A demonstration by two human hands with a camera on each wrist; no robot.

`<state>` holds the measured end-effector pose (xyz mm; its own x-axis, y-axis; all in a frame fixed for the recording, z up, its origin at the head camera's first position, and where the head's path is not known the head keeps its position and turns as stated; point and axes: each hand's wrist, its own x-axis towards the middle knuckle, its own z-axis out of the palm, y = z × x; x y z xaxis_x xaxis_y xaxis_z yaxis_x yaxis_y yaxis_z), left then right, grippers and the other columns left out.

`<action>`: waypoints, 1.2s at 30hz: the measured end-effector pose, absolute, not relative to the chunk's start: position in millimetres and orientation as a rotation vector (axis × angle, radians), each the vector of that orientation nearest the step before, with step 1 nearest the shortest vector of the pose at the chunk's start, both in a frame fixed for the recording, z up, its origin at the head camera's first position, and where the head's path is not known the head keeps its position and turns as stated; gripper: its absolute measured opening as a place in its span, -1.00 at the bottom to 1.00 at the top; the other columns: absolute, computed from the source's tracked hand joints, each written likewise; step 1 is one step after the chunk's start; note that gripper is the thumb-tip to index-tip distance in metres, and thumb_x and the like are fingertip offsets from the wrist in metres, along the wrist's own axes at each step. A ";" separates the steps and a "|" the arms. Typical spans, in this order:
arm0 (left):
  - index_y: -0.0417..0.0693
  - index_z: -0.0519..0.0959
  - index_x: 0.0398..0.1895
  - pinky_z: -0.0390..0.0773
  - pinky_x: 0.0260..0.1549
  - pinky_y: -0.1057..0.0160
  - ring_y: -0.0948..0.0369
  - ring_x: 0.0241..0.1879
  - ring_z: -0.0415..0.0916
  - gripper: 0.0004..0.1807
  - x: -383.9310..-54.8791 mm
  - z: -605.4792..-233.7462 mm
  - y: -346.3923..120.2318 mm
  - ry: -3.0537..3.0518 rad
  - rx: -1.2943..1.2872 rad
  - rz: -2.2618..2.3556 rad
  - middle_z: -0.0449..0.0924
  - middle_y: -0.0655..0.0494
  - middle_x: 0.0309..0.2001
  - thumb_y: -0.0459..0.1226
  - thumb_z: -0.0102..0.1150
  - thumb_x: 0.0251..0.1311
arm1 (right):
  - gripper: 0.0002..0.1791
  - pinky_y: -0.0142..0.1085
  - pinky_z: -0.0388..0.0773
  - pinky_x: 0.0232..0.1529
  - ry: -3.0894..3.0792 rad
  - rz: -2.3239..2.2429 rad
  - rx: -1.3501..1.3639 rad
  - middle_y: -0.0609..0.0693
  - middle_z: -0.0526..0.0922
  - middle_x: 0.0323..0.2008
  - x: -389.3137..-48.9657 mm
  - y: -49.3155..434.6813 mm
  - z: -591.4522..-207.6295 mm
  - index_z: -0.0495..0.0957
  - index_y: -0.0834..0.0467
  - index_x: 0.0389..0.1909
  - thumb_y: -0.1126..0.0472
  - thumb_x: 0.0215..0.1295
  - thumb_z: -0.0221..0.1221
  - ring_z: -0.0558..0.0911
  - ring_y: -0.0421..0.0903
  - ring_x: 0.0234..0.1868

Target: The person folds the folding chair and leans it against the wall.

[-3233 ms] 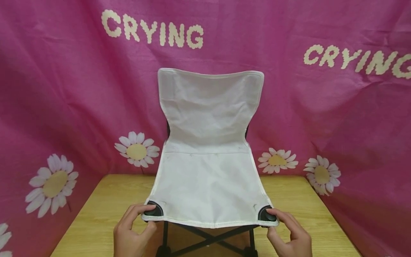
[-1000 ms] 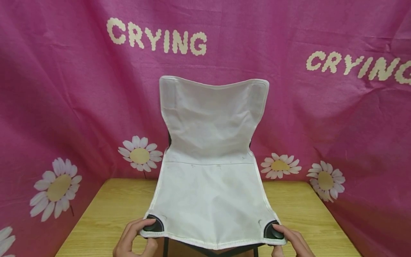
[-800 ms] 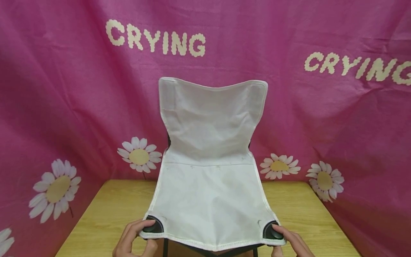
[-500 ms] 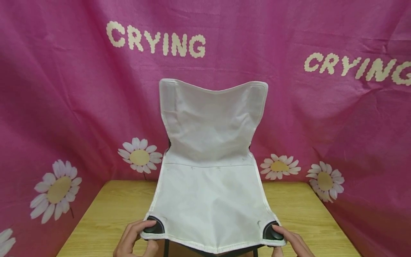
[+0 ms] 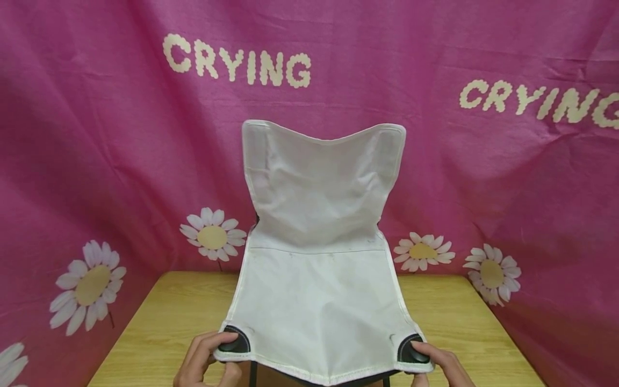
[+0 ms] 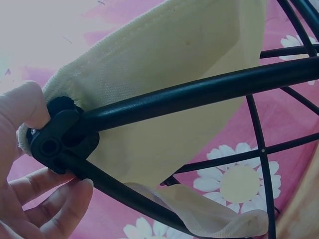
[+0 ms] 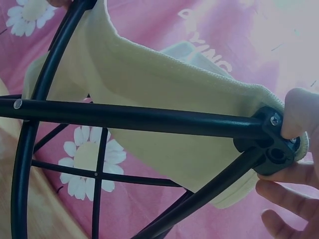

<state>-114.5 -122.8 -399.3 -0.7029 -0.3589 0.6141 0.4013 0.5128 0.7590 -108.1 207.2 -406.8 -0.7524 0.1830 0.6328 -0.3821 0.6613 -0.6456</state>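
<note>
A folding camp chair (image 5: 314, 293) with a white fabric seat and back stands facing me in the head view. My left hand (image 5: 203, 360) pinches its front left seat corner, fingertips on the black corner patch (image 5: 240, 343) and thumb beneath. The opposite front corner is held likewise by my right hand (image 5: 442, 365). From below, the left wrist view shows my left thumb and fingers around a black plastic joint (image 6: 62, 134) where two tubes (image 6: 199, 97) meet. A matching joint (image 7: 274, 142) sits between my right thumb and fingers in the right wrist view. The chair's feet are hidden.
A light wooden table (image 5: 159, 317) lies under the chair. Behind and at both sides hangs a pink cloth (image 5: 358, 59) printed with daisies and lettering. Crossed black frame tubes (image 7: 97, 174) show beneath the seat.
Both hands and the seat's front corners have come lower in the head view, still gripped. The backrest's top edge dips more, and the crossed front tubes have dropped out of sight. The view has shifted slightly.
</note>
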 end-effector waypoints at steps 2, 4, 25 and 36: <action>0.10 0.59 -0.31 0.50 -0.42 0.51 0.28 -0.34 0.49 -0.46 -113.2 -397.9 -121.8 -1.996 -0.027 -1.266 0.49 0.24 -0.30 -0.65 0.19 -0.38 | -0.54 -0.65 0.36 -0.24 -2.197 1.055 0.156 -0.10 0.56 -0.30 -107.6 207.1 -405.5 0.58 0.12 -0.16 0.53 -0.15 0.30 0.49 -0.32 -0.29; 0.11 0.58 -0.30 0.50 -0.43 0.50 0.30 -0.34 0.49 -0.47 -112.3 -396.6 -120.7 -2.009 -0.015 -1.269 0.48 0.25 -0.30 -0.64 0.19 -0.36 | -0.54 -0.65 0.35 -0.23 -2.205 1.053 0.159 -0.10 0.56 -0.30 -107.1 207.0 -404.1 0.57 0.12 -0.15 0.53 -0.15 0.30 0.49 -0.32 -0.28; 0.16 0.58 -0.33 0.49 -0.61 0.48 0.35 -0.40 0.48 -0.51 -113.8 -392.2 -113.4 -2.026 0.083 -1.193 0.45 0.30 -0.33 -0.59 0.22 -0.33 | -0.62 -0.66 0.37 -0.22 -2.168 1.091 0.027 -0.09 0.56 -0.30 -104.5 195.3 -394.6 0.58 0.07 -0.17 0.47 -0.05 0.26 0.52 -0.28 -0.29; 0.15 0.58 -0.34 0.48 -0.62 0.49 0.35 -0.45 0.50 -0.51 -114.1 -390.0 -111.1 -2.007 0.087 -1.198 0.45 0.30 -0.35 -0.59 0.23 -0.33 | -0.57 -0.67 0.41 -0.28 -2.206 1.063 -0.028 -0.16 0.54 -0.31 -104.6 190.6 -389.1 0.56 -0.02 -0.16 0.45 -0.08 0.28 0.53 -0.29 -0.33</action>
